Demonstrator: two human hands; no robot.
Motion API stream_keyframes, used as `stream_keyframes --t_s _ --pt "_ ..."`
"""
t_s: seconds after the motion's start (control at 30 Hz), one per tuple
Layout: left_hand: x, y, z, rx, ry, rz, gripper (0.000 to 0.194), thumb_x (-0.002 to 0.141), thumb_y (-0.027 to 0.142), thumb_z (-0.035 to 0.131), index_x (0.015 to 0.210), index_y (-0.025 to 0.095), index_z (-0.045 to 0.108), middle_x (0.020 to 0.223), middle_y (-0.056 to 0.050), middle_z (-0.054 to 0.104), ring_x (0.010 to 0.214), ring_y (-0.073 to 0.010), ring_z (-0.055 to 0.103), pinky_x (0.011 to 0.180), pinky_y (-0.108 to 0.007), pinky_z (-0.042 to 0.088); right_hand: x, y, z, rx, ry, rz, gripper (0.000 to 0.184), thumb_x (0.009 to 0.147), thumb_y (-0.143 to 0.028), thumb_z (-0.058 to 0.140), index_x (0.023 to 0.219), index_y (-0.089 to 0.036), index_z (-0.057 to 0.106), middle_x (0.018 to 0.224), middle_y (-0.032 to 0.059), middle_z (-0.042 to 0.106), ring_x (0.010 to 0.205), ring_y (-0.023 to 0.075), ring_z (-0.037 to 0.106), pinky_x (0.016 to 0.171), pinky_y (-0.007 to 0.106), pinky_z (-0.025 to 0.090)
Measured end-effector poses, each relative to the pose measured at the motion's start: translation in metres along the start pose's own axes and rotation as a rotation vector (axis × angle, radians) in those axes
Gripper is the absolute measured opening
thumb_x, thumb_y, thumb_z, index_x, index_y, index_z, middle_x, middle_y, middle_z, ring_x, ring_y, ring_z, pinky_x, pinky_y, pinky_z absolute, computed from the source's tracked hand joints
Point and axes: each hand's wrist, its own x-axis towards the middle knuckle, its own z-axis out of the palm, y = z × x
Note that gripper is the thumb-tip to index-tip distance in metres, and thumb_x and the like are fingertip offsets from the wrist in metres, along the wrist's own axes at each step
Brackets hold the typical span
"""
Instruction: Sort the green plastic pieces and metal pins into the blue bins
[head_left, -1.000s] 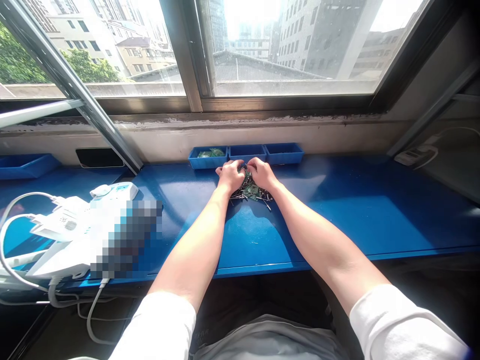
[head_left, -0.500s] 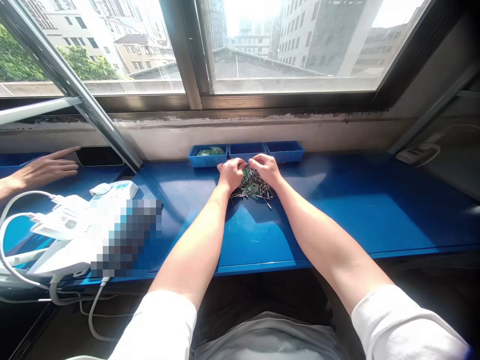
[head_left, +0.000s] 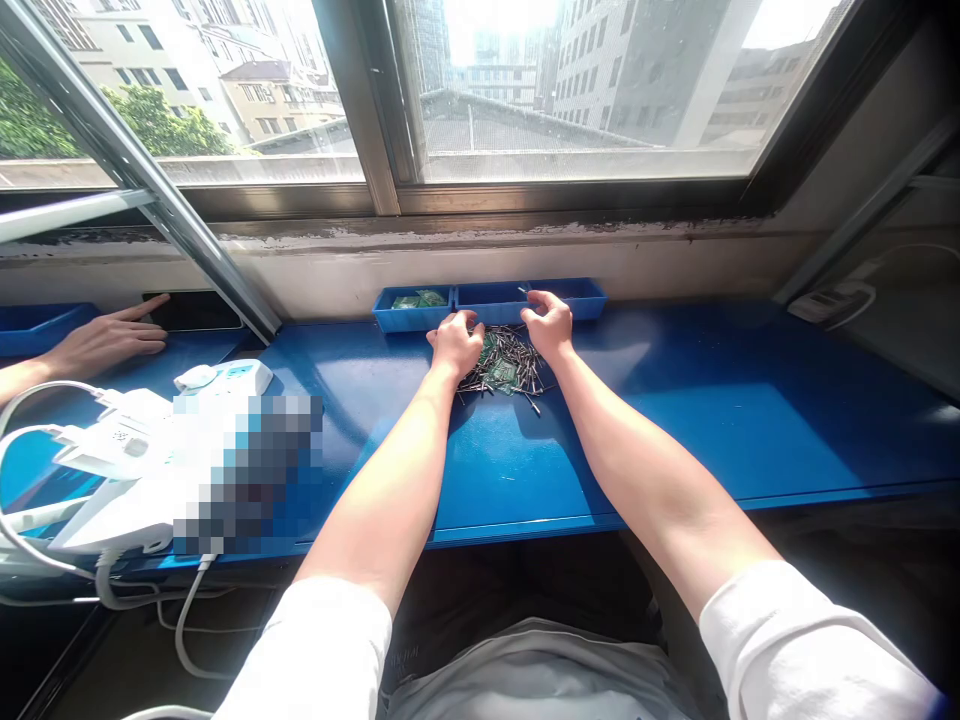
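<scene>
On the blue table, a pile of thin dark metal pins (head_left: 531, 374) lies mixed with small green circuit boards (head_left: 504, 376). My left hand (head_left: 454, 345) is at the pile's left edge, its fingers curled together; whatever is in them is hidden. Past the far right side of the pile, my right hand (head_left: 550, 320) pinches a small thin metal pin (head_left: 523, 290) in front of the middle blue bin (head_left: 480, 306). The left blue bin (head_left: 412, 319) contains several green boards. Beside them stands the right blue bin (head_left: 589, 306), its inside barely visible.
To the left, a white power strip (head_left: 232, 385) with plugs and cables stands beside a blurred-out dark object (head_left: 255, 470). Another person's hand (head_left: 112, 337) touches a dark-screened phone (head_left: 199, 312). A metal post (head_left: 202, 230) and the window wall bound the table (head_left: 675, 420).
My right hand has moved away from my left, up and right toward the bins, with a pin in its fingers. My left hand has shifted slightly left and down.
</scene>
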Motion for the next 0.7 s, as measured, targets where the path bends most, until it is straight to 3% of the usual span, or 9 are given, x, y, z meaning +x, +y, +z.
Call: stream_keyframes --t_s 0.17,0.53,0.7 --pt "0.000 0.000 -0.001 0.024 -0.039 -0.014 0.030 0.084 0.033 0.046 0.107 0.024 0.062 0.116 -0.005 0.064 0.112 -0.0243 0.055 0.096 -0.039 0.035 0.003 0.006 -0.007 -0.161 0.008 0.025 0.058 0.066 -0.022 0.054 0.123 -0.012 0.053 0.125 0.0110 0.056 0.122 0.0300 0.039 0.103 0.046 0.035" --pt "-0.001 -0.003 0.001 0.008 -0.073 0.006 0.031 0.081 0.033 0.048 0.106 0.023 0.062 0.114 -0.005 0.064 0.111 -0.0249 0.055 0.096 -0.039 0.035 0.004 0.016 -0.003 -0.303 -0.161 0.074 0.081 0.067 -0.027 0.061 0.141 -0.016 0.029 0.151 0.0125 0.020 0.130 0.0347 0.026 0.103 0.051 0.030" --pt "-0.001 -0.003 0.001 0.006 -0.090 0.016 0.030 0.079 0.032 0.050 0.106 0.023 0.062 0.114 -0.005 0.064 0.111 -0.0246 0.055 0.096 -0.039 0.036 0.000 0.010 -0.003 -0.282 -0.070 -0.021 0.072 0.071 -0.027 0.059 0.138 -0.015 0.033 0.144 0.0161 0.028 0.129 0.0330 0.027 0.104 0.050 0.029"
